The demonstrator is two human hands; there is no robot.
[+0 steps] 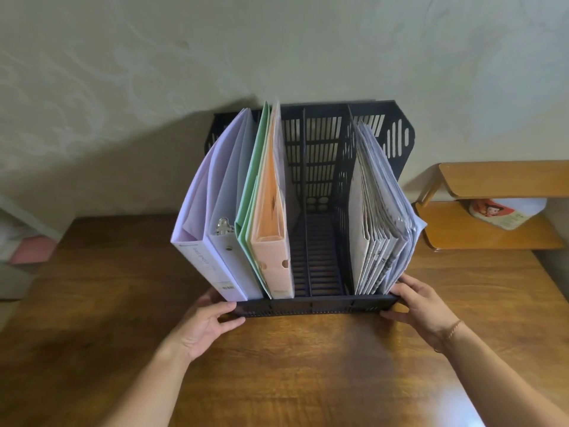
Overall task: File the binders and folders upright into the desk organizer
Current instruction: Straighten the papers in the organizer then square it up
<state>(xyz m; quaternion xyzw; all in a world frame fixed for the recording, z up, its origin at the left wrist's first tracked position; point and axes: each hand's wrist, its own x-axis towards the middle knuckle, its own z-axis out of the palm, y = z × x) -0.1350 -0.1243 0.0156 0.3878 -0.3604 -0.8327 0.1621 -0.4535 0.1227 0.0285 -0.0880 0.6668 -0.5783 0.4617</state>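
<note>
Lilac binder point(215, 266), spine print illegible, upright in black organizer point(314, 306).

Both forearms are extended forward from the bottom of the view, bare to the edge. The left hand point(205, 322) is held palm inward, its thumb curled forward and its fingers hidden. The right hand point(420, 306) is mirrored opposite, fingers curled, thumb low. A thin bracelet point(452, 331) is worn on the right wrist.
</note>
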